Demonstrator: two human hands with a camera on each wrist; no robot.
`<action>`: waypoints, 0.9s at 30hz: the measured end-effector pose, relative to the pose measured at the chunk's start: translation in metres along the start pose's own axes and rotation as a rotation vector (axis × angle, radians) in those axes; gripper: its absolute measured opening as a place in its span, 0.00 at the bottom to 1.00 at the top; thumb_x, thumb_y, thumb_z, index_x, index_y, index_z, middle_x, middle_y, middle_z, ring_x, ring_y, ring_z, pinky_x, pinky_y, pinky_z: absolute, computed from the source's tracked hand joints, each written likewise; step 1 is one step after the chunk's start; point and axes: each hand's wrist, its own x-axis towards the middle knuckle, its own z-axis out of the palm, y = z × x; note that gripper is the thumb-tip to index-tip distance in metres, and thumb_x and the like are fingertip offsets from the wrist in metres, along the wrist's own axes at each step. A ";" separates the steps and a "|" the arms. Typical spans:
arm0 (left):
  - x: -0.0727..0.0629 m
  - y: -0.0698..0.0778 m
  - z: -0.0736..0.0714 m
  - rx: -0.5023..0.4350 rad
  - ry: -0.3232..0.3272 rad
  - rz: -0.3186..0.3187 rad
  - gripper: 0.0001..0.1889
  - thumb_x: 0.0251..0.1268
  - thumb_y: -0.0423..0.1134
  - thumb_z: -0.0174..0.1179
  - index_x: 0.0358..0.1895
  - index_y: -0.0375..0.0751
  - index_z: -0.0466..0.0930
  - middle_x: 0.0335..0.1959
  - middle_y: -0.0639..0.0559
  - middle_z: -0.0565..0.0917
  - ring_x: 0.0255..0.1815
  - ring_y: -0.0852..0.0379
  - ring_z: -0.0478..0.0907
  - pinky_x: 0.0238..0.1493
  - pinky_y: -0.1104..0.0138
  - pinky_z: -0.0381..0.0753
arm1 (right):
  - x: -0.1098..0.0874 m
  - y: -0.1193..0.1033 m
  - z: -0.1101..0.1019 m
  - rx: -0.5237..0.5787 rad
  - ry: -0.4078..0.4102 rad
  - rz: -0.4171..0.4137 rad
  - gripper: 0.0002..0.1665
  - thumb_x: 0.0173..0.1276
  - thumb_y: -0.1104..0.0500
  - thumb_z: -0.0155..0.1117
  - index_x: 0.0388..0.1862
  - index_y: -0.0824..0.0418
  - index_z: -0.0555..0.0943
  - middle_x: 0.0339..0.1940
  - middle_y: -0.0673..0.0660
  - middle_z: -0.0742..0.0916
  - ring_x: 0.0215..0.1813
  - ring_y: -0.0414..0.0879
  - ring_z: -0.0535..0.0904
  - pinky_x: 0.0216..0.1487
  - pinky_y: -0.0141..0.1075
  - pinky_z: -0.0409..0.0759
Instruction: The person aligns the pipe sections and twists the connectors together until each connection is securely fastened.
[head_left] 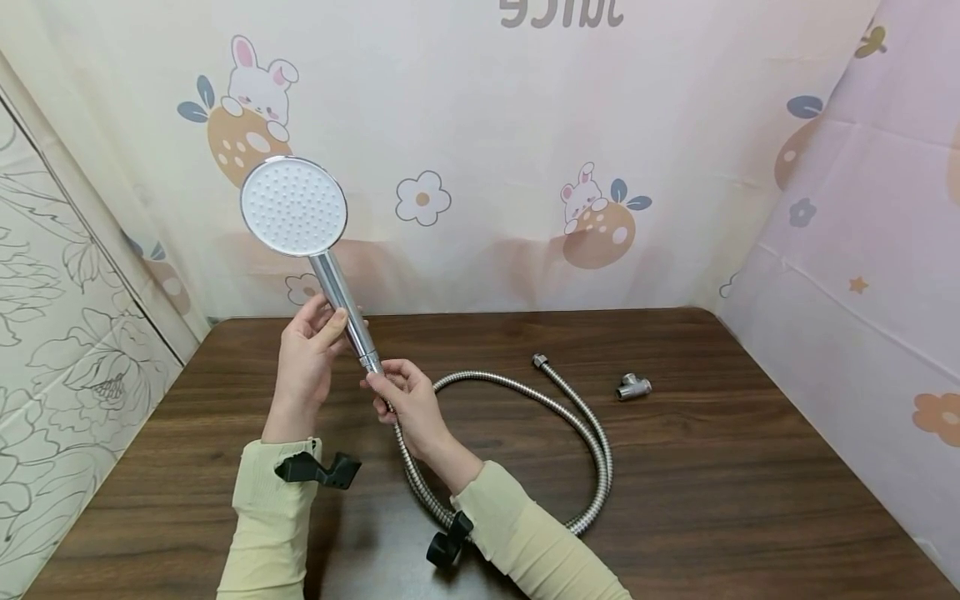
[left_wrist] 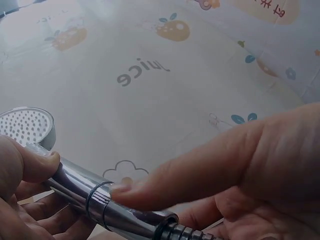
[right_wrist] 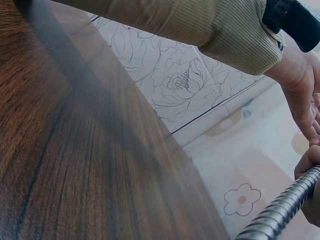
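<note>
A chrome shower head [head_left: 294, 206] with a white nozzle face is held up, tilted, at the left of the head view. My left hand [head_left: 307, 358] grips its handle [head_left: 341, 300] partway down. At the handle's lower end, my right hand [head_left: 411, 408] pinches the connector nut [left_wrist: 125, 217] where the metal hose [head_left: 600, 458] meets it. In the left wrist view the right thumb lies on this joint, beside a dark ring seam. From there the ribbed hose runs down and loops over the table. The right wrist view shows a length of hose [right_wrist: 280, 210] by the right hand.
The hose's free end with a hex nut [head_left: 540, 361] lies at the middle back of the brown wooden table [head_left: 712, 500]. A small chrome tee fitting [head_left: 633, 387] lies to its right. Patterned curtains [head_left: 487, 108] hang behind and at both sides.
</note>
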 end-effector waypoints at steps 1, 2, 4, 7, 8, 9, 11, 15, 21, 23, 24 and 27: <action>0.000 0.000 0.000 -0.002 -0.001 -0.001 0.17 0.64 0.33 0.53 0.56 0.37 0.68 0.35 0.53 0.82 0.34 0.57 0.82 0.36 0.70 0.80 | 0.000 0.000 0.000 -0.014 0.009 0.001 0.07 0.64 0.65 0.57 0.39 0.62 0.70 0.24 0.48 0.78 0.17 0.36 0.67 0.17 0.24 0.62; 0.000 0.000 0.000 -0.003 0.000 -0.002 0.17 0.64 0.33 0.53 0.55 0.37 0.68 0.35 0.52 0.82 0.34 0.57 0.82 0.36 0.70 0.80 | 0.000 0.001 0.000 -0.030 0.018 0.002 0.09 0.62 0.66 0.59 0.39 0.63 0.70 0.24 0.49 0.77 0.18 0.36 0.67 0.17 0.24 0.63; 0.000 0.000 0.000 -0.009 0.001 -0.005 0.17 0.64 0.33 0.53 0.55 0.37 0.69 0.35 0.52 0.82 0.34 0.57 0.82 0.36 0.70 0.80 | 0.001 0.001 0.000 -0.050 0.033 0.003 0.10 0.62 0.66 0.60 0.40 0.66 0.70 0.25 0.50 0.74 0.18 0.37 0.68 0.17 0.25 0.65; 0.000 0.000 0.000 -0.012 0.007 -0.010 0.16 0.63 0.33 0.53 0.55 0.38 0.69 0.35 0.52 0.82 0.34 0.57 0.83 0.36 0.70 0.80 | 0.001 0.001 0.000 -0.064 0.038 -0.002 0.10 0.63 0.65 0.58 0.41 0.69 0.70 0.26 0.50 0.74 0.18 0.36 0.68 0.17 0.24 0.65; 0.000 0.000 0.000 -0.011 0.011 -0.011 0.16 0.63 0.33 0.53 0.55 0.38 0.69 0.35 0.52 0.82 0.34 0.57 0.83 0.36 0.70 0.80 | 0.001 0.001 0.000 -0.066 0.038 -0.004 0.10 0.64 0.65 0.58 0.41 0.70 0.70 0.26 0.50 0.74 0.18 0.36 0.68 0.17 0.24 0.65; 0.000 0.000 0.000 -0.011 0.013 -0.012 0.16 0.64 0.33 0.53 0.55 0.38 0.69 0.35 0.52 0.82 0.34 0.56 0.83 0.36 0.70 0.80 | 0.001 0.001 0.000 -0.068 0.037 -0.007 0.10 0.64 0.65 0.57 0.41 0.70 0.70 0.25 0.50 0.75 0.18 0.36 0.68 0.17 0.24 0.65; 0.000 0.000 0.000 -0.006 0.018 -0.011 0.16 0.64 0.33 0.53 0.55 0.37 0.69 0.35 0.53 0.82 0.34 0.57 0.83 0.36 0.70 0.80 | 0.001 0.001 0.000 -0.069 0.034 -0.008 0.10 0.65 0.64 0.57 0.40 0.70 0.71 0.25 0.50 0.76 0.17 0.36 0.68 0.17 0.24 0.64; 0.000 0.000 0.000 0.006 0.021 -0.007 0.16 0.64 0.33 0.53 0.55 0.37 0.69 0.34 0.53 0.82 0.34 0.58 0.83 0.36 0.70 0.80 | 0.001 0.002 0.000 -0.071 0.026 -0.010 0.10 0.66 0.64 0.55 0.41 0.70 0.71 0.26 0.49 0.78 0.18 0.36 0.68 0.17 0.23 0.64; 0.000 -0.001 0.002 0.025 0.021 0.009 0.16 0.64 0.33 0.52 0.55 0.37 0.69 0.33 0.53 0.83 0.33 0.58 0.82 0.34 0.71 0.80 | 0.001 0.004 -0.001 -0.080 -0.009 -0.027 0.12 0.69 0.63 0.51 0.43 0.73 0.70 0.28 0.48 0.79 0.18 0.36 0.68 0.17 0.23 0.62; 0.000 -0.002 0.002 0.036 0.020 0.010 0.16 0.64 0.33 0.52 0.54 0.38 0.69 0.33 0.53 0.83 0.32 0.59 0.82 0.34 0.71 0.80 | 0.001 0.004 -0.001 -0.095 -0.022 -0.027 0.13 0.69 0.63 0.50 0.44 0.74 0.69 0.29 0.48 0.79 0.18 0.36 0.68 0.17 0.23 0.62; 0.000 -0.002 0.002 0.045 0.021 0.010 0.15 0.64 0.33 0.52 0.54 0.38 0.69 0.32 0.53 0.83 0.32 0.59 0.82 0.33 0.71 0.79 | 0.000 0.004 -0.001 -0.102 -0.027 -0.023 0.14 0.69 0.63 0.50 0.44 0.75 0.69 0.29 0.48 0.79 0.18 0.35 0.68 0.17 0.23 0.62; -0.001 -0.002 0.002 0.063 0.021 0.010 0.15 0.65 0.33 0.52 0.54 0.39 0.69 0.31 0.54 0.84 0.32 0.59 0.82 0.33 0.72 0.79 | 0.001 0.004 -0.001 -0.126 -0.044 -0.012 0.16 0.70 0.62 0.49 0.45 0.77 0.68 0.29 0.49 0.79 0.18 0.35 0.68 0.18 0.24 0.62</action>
